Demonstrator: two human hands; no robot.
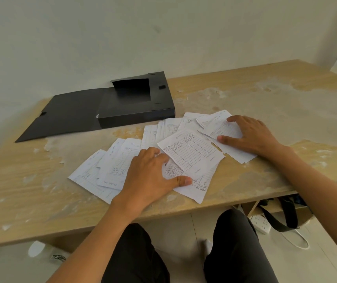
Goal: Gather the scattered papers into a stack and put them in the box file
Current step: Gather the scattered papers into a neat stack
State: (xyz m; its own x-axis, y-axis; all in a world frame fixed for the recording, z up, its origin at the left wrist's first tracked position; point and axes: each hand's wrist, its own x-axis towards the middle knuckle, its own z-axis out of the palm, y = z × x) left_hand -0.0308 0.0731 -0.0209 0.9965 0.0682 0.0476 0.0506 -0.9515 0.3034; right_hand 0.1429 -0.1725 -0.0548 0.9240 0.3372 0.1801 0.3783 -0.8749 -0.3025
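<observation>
Several white printed papers (192, 152) lie fanned out across the middle of the wooden table (30, 190). My left hand (151, 176) rests flat on the papers at the left of the spread, fingers apart, thumb pressing a sheet. My right hand (251, 135) lies flat on the sheets at the right end, fingers spread. Neither hand has lifted a sheet. A black box file (137, 103) sits open behind the papers, its lid (65, 117) folded out flat to the left and its inside showing dark.
The tabletop is worn, with peeling pale patches and small flakes. A wall runs close behind the box file. Below the front edge are my knees in dark trousers, a white power strip (262, 222), a black strap and cables on the floor.
</observation>
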